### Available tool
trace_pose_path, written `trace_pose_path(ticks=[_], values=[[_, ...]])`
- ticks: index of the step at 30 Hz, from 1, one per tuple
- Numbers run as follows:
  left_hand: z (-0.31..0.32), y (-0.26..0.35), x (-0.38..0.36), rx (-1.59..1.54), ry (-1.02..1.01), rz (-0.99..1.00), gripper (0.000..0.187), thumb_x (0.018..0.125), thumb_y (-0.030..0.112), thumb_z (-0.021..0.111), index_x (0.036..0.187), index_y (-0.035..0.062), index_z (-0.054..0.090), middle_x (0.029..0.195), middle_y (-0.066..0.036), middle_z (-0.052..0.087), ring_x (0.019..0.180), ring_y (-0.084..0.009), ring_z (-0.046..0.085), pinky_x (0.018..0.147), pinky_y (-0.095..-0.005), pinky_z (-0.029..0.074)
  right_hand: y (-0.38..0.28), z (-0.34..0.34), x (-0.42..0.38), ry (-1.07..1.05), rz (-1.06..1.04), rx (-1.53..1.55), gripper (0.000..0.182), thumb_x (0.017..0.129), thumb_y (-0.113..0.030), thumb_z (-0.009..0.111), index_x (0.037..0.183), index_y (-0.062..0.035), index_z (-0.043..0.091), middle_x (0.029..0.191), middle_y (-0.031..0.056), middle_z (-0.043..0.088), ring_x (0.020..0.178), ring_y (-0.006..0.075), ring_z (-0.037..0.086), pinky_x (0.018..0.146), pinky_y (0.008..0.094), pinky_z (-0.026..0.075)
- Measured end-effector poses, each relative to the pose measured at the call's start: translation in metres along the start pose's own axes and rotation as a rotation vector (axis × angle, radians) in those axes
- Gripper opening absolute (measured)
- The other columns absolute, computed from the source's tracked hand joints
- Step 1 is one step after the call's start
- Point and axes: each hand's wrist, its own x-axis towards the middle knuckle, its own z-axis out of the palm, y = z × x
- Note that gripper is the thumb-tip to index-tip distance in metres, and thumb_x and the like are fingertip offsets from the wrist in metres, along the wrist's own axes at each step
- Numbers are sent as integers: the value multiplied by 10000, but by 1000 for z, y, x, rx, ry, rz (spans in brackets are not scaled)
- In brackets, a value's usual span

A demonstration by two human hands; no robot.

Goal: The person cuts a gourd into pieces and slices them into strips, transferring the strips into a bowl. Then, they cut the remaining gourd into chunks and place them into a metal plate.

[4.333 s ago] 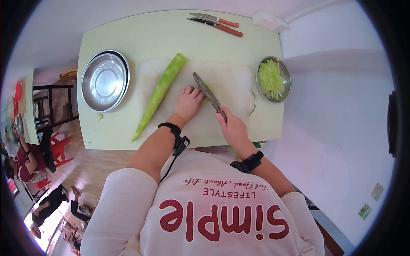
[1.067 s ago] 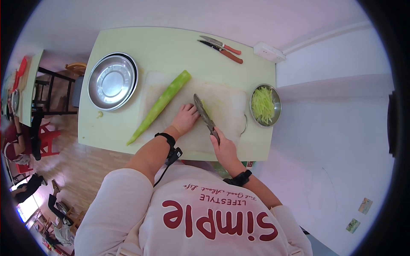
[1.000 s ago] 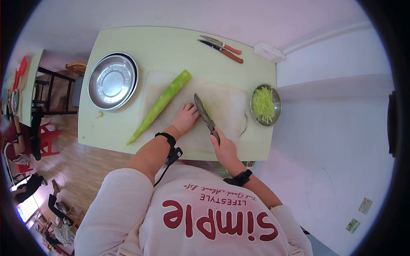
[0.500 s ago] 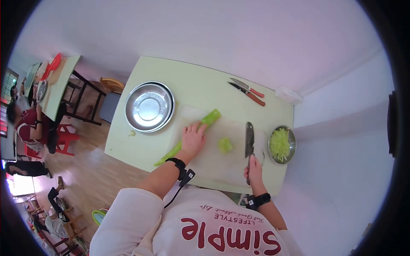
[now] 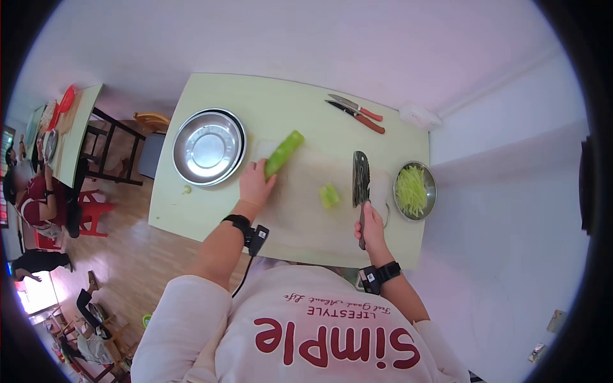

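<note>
My left hand (image 5: 257, 186) is wrapped round a long, peeled light-green stem, which looks like celtuce (image 5: 285, 152), at the left side of the white cutting board (image 5: 300, 220). The hand hides the stem's lower part. In my right hand (image 5: 372, 225) is a broad dark-bladed kitchen knife (image 5: 361, 175), gripped by its handle with the blade pointing away from me. A short cut chunk of celtuce (image 5: 329, 196) lies on the board between the two hands. Right of the knife stands a metal bowl (image 5: 433, 199) holding green shreds (image 5: 412, 191).
Two stacked steel basins (image 5: 209, 150) stand at the table's left. Two knives (image 5: 359, 113) lie near the far edge, with a white socket box (image 5: 419, 117) beyond. A small green scrap (image 5: 187, 189) is near the basins. People sit at another table to the left.
My left hand has moved left and away from me, drawing the celtuce to the left. The knife has turned so its broad side shows more. The view has shifted slightly.
</note>
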Motion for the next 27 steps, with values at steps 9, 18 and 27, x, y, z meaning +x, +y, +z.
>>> trace_pose_path(ticks=[9, 18, 27], values=[[-76, -62, 46, 97, 157, -160, 465, 780, 291, 684, 1183, 99, 552, 976, -175, 604, 893, -352, 611, 760, -448, 501, 4, -7, -6, 56, 2, 34, 412, 966, -471, 452, 981, -68, 539, 527, 28, 445, 341, 109, 390, 319, 248, 324], [-86, -114, 82, 283, 51, -242, 494, 829, 342, 655, 1229, 81, 527, 1081, -169, 595, 998, -328, 605, 823, -426, 501, 11, -15, -14, 59, -3, -4, 428, 967, -450, 458, 1040, -38, 552, 524, 16, 446, 343, 102, 394, 326, 249, 329], [-88, -102, 80, 287, 42, -312, 720, 791, 406, 696, 1366, 103, 385, 1237, -151, 533, 1106, -322, 563, 879, -455, 473, 3, -11, -15, 59, 19, -19, 428, 971, -439, 456, 1060, -32, 557, 532, 20, 460, 342, 102, 405, 329, 247, 335]])
